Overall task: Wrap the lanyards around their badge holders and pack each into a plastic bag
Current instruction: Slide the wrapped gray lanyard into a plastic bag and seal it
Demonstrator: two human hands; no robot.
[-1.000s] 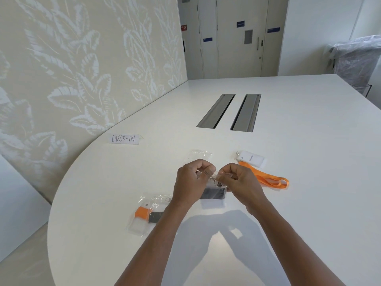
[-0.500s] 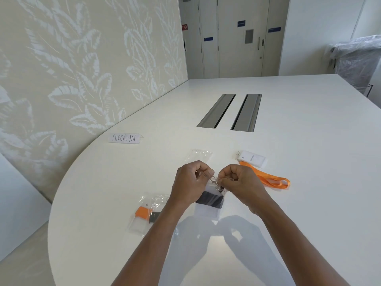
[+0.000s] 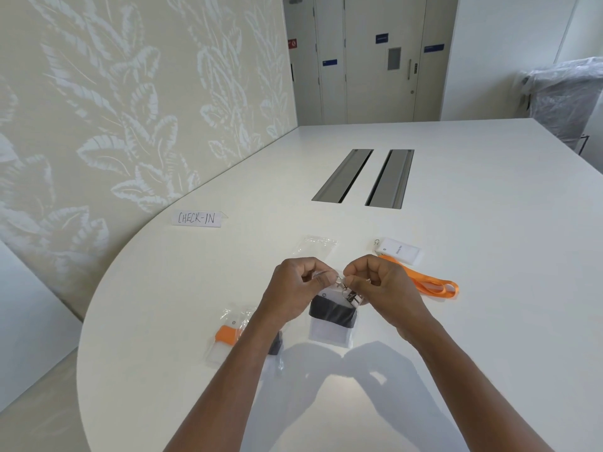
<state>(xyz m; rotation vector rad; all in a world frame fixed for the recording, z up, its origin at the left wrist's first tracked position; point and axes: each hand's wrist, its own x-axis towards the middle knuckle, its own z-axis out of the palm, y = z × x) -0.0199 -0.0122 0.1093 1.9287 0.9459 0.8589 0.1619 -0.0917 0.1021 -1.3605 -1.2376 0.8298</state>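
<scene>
The badge holder [image 3: 331,326] in work is a clear-fronted white card wrapped across its upper half with a black lanyard [image 3: 332,314]. A metal clip [image 3: 351,296] projects at its top right corner. The holder sits inside a clear plastic bag [image 3: 329,341], which hangs from both hands just above the white table [image 3: 489,288], near its front edge.

The left hand [image 3: 295,293] has its fingers curled and pinches the top edge of the bag on the left side. The right hand [image 3: 380,287] has its fingers curled and pinches the top edge on the right side, close to the clip. The two hands are nearly touching. Whether the bag mouth is sealed cannot be told.

To the left of the left forearm, two packed bags lie on the table. One packed bag [image 3: 228,336] contains a holder wrapped with an orange lanyard. The second [image 3: 275,349] is mostly hidden by the forearm; a dark wrap shows inside it.

An empty plastic bag [image 3: 317,246] lies flat beyond the hands. To the right, an unwrapped badge holder [image 3: 400,251] lies on the table with its loose orange lanyard [image 3: 430,283] trailing toward the front right.

A paper label [image 3: 196,218] reading CHECK-IN lies at the left. Two grey cable slots [image 3: 363,179] are set into the table centre.
</scene>
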